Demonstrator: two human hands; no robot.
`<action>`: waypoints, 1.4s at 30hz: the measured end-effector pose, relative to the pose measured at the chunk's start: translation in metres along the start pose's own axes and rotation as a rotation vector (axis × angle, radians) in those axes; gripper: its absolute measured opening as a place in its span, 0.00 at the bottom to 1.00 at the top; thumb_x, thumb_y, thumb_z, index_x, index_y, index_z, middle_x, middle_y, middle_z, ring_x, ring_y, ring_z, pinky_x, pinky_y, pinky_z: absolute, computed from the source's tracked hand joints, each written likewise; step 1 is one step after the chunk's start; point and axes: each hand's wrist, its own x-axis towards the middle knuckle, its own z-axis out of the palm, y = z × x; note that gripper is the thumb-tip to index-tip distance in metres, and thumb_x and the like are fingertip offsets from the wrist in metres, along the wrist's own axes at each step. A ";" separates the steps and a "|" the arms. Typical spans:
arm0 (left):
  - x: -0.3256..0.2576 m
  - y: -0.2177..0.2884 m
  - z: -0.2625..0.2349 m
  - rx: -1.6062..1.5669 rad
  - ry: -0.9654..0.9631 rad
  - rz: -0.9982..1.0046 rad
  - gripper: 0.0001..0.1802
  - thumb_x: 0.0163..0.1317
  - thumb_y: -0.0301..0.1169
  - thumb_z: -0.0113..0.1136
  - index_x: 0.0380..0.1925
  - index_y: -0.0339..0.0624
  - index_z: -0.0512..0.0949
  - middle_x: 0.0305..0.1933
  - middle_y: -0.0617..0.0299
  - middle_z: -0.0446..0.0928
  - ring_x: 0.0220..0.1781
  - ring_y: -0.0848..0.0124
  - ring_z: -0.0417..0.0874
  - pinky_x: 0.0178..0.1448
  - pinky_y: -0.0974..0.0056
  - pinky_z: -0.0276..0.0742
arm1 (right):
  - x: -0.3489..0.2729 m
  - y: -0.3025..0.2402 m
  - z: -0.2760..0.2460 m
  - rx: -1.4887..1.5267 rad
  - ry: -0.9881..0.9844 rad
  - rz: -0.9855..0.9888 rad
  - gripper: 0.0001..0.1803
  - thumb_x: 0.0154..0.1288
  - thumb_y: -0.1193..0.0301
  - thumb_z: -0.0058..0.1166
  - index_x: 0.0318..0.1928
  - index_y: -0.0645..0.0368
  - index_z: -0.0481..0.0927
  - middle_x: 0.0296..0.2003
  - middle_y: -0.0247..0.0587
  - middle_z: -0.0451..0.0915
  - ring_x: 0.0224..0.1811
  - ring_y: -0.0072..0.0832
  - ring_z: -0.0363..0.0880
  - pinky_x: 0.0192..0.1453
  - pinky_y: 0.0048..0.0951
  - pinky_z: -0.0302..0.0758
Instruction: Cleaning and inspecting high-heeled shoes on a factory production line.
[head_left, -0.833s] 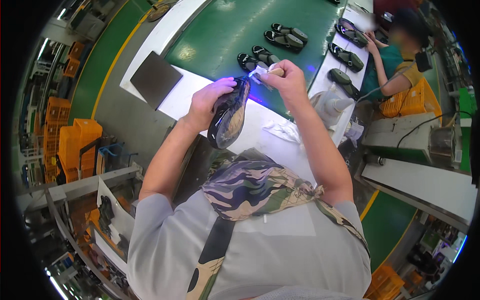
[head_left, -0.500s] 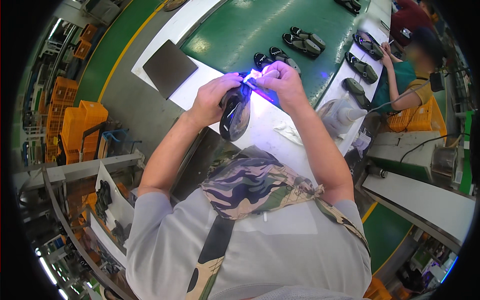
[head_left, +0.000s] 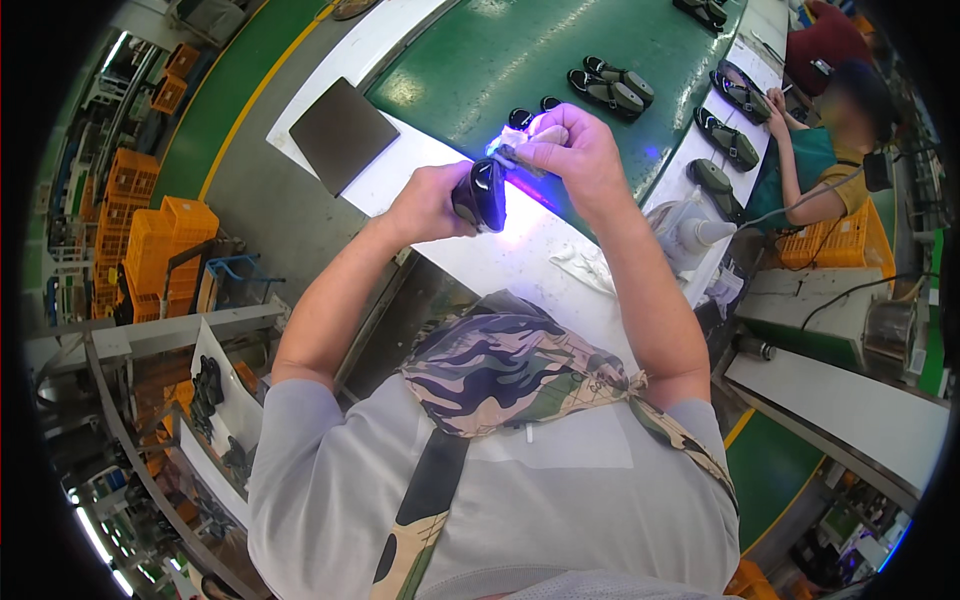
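Note:
Above the white bench edge (head_left: 455, 262), my left hand (head_left: 425, 205) grips a glossy black sandal (head_left: 481, 198), tilted with one end toward me. My right hand (head_left: 588, 160) pinches a small whitish cloth (head_left: 516, 142) between thumb and fingers, close to the sandal's far end. Bright violet-blue light falls on the cloth and the bench under it; whether the cloth touches the sandal is hard to tell in the glare. Just beyond my right hand, another pair of black sandals (head_left: 521, 118) is partly hidden.
A green belt (head_left: 450, 70) carries more sandals (head_left: 612, 90). Sandals (head_left: 727, 138) line the white right ledge, where a co-worker (head_left: 825, 150) sits. Near my right forearm are a squeeze bottle (head_left: 697, 233) and a crumpled white cloth (head_left: 582, 266). A dark square board (head_left: 343, 136) lies left.
The sandal has turned in my left hand, its near end swinging up and away from me. My right hand, still pinching the cloth, has shifted slightly right and away.

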 end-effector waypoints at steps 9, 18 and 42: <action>-0.009 0.001 -0.001 -0.452 -0.385 -0.154 0.39 0.29 0.30 0.83 0.47 0.35 0.76 0.42 0.62 0.80 0.44 0.70 0.79 0.54 0.64 0.76 | 0.017 0.016 -0.011 -0.096 -0.028 -0.161 0.11 0.54 0.78 0.68 0.34 0.61 0.76 0.30 0.30 0.77 0.33 0.15 0.73 0.38 0.20 0.73; -0.029 -0.011 0.015 -1.016 -0.372 -0.392 0.41 0.34 0.29 0.78 0.54 0.34 0.73 0.43 0.61 0.80 0.43 0.71 0.81 0.51 0.66 0.77 | 0.008 0.040 -0.004 -0.145 -0.125 -0.264 0.12 0.56 0.80 0.65 0.31 0.60 0.72 0.33 0.36 0.78 0.35 0.18 0.73 0.39 0.23 0.72; -0.065 -0.053 0.034 -1.604 0.241 -0.447 0.27 0.52 0.27 0.66 0.54 0.35 0.72 0.48 0.54 0.81 0.49 0.61 0.84 0.61 0.55 0.78 | -0.057 0.066 -0.012 -0.162 -0.267 -0.057 0.12 0.54 0.81 0.64 0.31 0.59 0.72 0.35 0.39 0.79 0.38 0.25 0.77 0.43 0.27 0.74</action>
